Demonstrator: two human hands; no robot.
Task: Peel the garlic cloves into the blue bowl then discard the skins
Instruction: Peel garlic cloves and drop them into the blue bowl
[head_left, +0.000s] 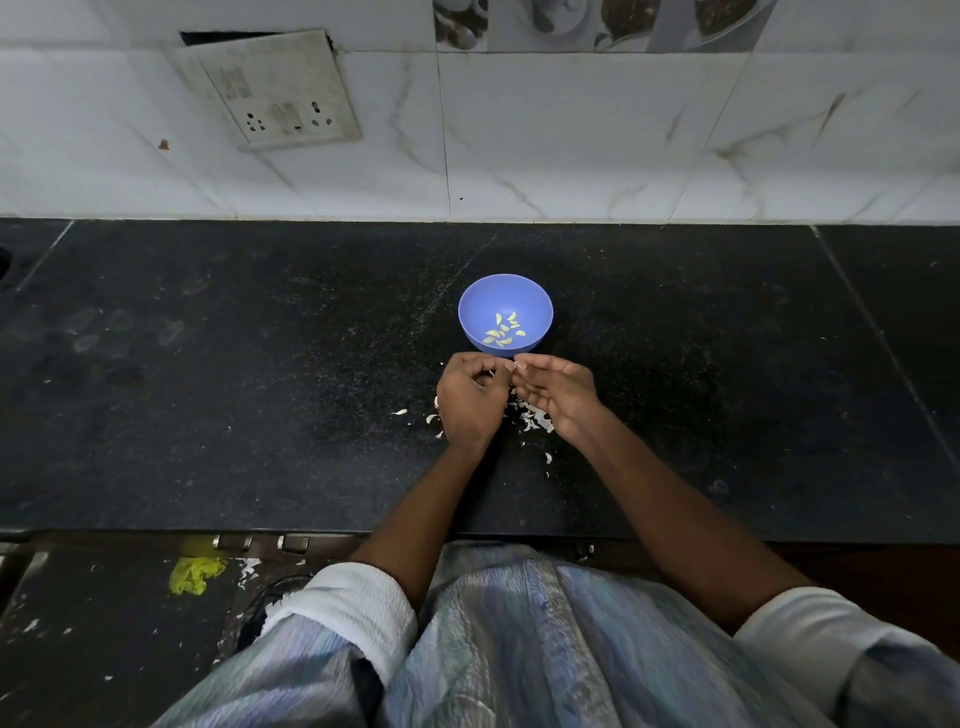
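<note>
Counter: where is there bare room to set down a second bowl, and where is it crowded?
Bare black counter left of the blue bowl and right of it toward the seam. Crowded directly in front of the bowl: left hand, right hand, and garlic skins scattered beneath.

Black stone counter. White marble-pattern wall tiles beyond the hands. Tilted socket plate far left of the hands. Yellow stain on the floor, lower left.
</note>
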